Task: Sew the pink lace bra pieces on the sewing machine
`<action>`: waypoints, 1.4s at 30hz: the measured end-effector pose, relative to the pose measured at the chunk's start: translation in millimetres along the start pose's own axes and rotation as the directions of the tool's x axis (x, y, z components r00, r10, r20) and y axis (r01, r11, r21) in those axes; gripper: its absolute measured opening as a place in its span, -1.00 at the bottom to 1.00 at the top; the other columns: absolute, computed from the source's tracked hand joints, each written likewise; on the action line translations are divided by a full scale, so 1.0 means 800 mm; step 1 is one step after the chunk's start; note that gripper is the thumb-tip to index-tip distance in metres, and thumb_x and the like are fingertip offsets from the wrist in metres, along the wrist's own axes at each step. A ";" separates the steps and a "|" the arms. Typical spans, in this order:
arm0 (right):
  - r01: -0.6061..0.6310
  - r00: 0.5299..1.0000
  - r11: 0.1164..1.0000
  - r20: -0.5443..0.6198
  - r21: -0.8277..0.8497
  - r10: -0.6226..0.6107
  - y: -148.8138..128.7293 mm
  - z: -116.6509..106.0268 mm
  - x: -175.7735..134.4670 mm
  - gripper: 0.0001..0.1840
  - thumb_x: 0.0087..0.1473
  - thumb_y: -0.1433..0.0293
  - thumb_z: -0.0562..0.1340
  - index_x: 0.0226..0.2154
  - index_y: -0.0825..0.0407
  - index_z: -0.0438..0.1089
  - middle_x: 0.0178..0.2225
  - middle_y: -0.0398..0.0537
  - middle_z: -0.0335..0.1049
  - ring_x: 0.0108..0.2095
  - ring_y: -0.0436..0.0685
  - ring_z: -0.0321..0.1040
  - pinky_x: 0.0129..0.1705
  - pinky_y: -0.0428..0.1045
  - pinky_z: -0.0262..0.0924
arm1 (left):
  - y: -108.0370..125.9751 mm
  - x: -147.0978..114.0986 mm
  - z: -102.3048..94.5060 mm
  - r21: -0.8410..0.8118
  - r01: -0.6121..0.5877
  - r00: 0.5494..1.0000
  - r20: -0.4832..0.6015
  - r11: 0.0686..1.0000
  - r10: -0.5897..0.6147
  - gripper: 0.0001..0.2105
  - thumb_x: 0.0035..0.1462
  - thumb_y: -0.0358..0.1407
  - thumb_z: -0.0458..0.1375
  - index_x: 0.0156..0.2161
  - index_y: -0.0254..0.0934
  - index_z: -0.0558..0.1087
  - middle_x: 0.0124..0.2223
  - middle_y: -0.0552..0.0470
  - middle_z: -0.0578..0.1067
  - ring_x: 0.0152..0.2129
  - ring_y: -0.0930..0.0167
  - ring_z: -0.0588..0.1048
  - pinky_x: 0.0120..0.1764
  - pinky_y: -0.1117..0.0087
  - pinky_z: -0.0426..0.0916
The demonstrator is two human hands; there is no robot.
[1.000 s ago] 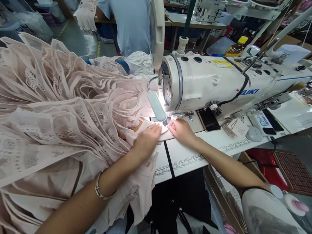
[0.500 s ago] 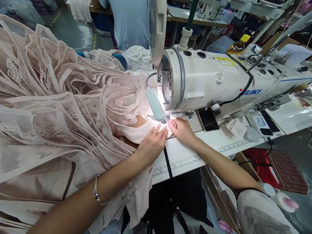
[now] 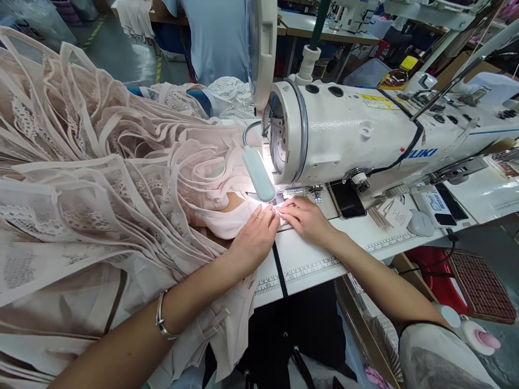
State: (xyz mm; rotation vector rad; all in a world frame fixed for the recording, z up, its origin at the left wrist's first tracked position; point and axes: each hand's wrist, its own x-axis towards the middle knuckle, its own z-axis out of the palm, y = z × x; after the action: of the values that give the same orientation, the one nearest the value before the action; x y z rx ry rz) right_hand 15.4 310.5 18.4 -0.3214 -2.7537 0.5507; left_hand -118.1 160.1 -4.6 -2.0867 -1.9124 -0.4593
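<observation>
A pale pink garment piece (image 3: 227, 222) lies on the sewing table, its edge running up to the needle area of the white sewing machine (image 3: 336, 132). My left hand (image 3: 257, 229) presses on that edge, fingers together and bent, gripping the fabric. From the other side my right hand (image 3: 306, 219) pinches the same edge, its fingertips close to those of my left hand. A small grey-green lamp (image 3: 258, 174) hangs just above and lights the spot. The needle and presser foot are mostly hidden behind the lamp and my fingers.
A large heap of pale pink lace-trimmed garments (image 3: 93, 124) covers the left side. To the right are a black phone-like slab (image 3: 346, 200), paper tags (image 3: 395, 212) and a control panel (image 3: 438, 202). A printed ruler (image 3: 312, 268) runs along the front edge. A person in blue (image 3: 217, 40) sits beyond.
My right hand has shifted slightly right and its fingers have straightened a little. The fingertips of my left hand have drawn closer together on the fabric edge.
</observation>
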 end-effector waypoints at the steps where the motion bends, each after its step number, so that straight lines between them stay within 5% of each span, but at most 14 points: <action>1: 0.040 0.999 0.997 0.019 -0.072 -0.039 -0.003 0.001 -0.001 -0.70 0.34 0.38 0.09 -0.14 0.02 0.54 -0.15 0.07 0.49 -0.15 0.20 0.39 -0.08 0.10 0.32 | -0.001 0.001 -0.002 0.002 0.056 0.998 -0.008 0.998 -0.056 -0.62 0.34 -0.58 -0.21 0.06 -0.51 0.40 0.05 -0.33 0.51 0.13 0.18 0.43 0.18 0.05 0.34; 4: 0.111 0.993 0.946 0.067 -0.304 -0.095 -0.015 0.006 -0.001 -0.61 0.34 0.52 -0.02 -0.11 0.09 0.51 -0.16 0.13 0.47 -0.11 0.24 0.35 -0.02 0.14 0.29 | -0.002 0.004 -0.013 0.056 0.153 0.988 0.014 0.987 -0.154 -0.68 0.31 -0.59 -0.17 -0.14 -0.43 0.44 -0.13 -0.24 0.52 -0.14 0.21 0.50 -0.07 0.16 0.44; 8: 0.176 0.983 0.905 0.115 -0.386 -0.143 -0.017 0.007 0.003 -0.55 0.31 0.62 -0.07 -0.13 0.10 0.50 -0.15 0.12 0.49 -0.03 0.23 0.36 0.17 0.14 0.20 | 0.004 0.011 -0.020 0.069 0.007 0.998 0.055 0.998 -0.011 -0.72 0.32 -0.57 -0.09 -0.22 -0.38 0.47 -0.30 -0.09 0.51 -0.36 0.29 0.46 -0.30 0.29 0.40; 14: 0.043 0.970 0.941 0.238 -0.337 0.041 0.005 -0.006 0.011 -0.59 0.30 0.55 0.06 0.11 0.04 0.41 0.14 0.05 0.45 0.02 0.26 0.40 -0.05 0.11 0.36 | 0.013 0.017 -0.002 0.149 -0.057 0.998 -0.032 0.987 0.062 -0.66 0.36 -0.55 -0.12 0.04 -0.56 0.47 -0.09 -0.25 0.58 -0.08 0.21 0.53 0.04 0.18 0.41; 22: -0.088 0.959 0.958 0.235 -0.272 0.155 0.010 -0.004 0.009 -0.47 0.27 0.55 0.04 0.21 -0.07 0.38 0.27 -0.06 0.34 0.10 0.25 0.38 -0.09 0.09 0.39 | 0.007 0.013 0.002 0.141 -0.082 0.994 -0.061 0.987 0.091 -0.65 0.32 -0.58 -0.09 0.09 -0.65 0.43 0.00 -0.33 0.57 0.00 0.15 0.53 0.16 0.11 0.35; 31: -0.110 0.963 0.988 0.234 -0.113 0.134 0.003 -0.013 0.018 -0.47 0.31 0.54 -0.05 0.17 -0.03 0.42 0.14 -0.02 0.46 0.12 0.18 0.38 0.11 0.09 0.31 | 0.004 0.013 0.005 0.093 -0.050 0.994 -0.094 0.994 0.058 -0.64 0.31 -0.58 -0.12 0.06 -0.60 0.44 -0.01 -0.30 0.59 -0.01 0.17 0.53 0.13 0.11 0.38; 42: -0.138 0.957 0.983 0.237 -0.125 0.164 0.003 -0.007 0.020 -0.53 0.31 0.52 -0.03 0.11 -0.05 0.43 0.02 0.01 0.50 -0.01 0.19 0.42 -0.05 0.05 0.29 | -0.003 0.013 0.008 0.060 -0.029 0.998 -0.049 0.998 0.032 -0.63 0.33 -0.56 -0.14 0.11 -0.55 0.41 0.07 -0.30 0.55 0.05 0.16 0.50 0.14 0.08 0.36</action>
State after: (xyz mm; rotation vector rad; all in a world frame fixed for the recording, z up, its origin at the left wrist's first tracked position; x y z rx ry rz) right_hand 3.2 319.1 26.6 -0.5259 -3.0242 0.5122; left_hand -119.2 172.5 -6.0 -2.0448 -1.8410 -0.4389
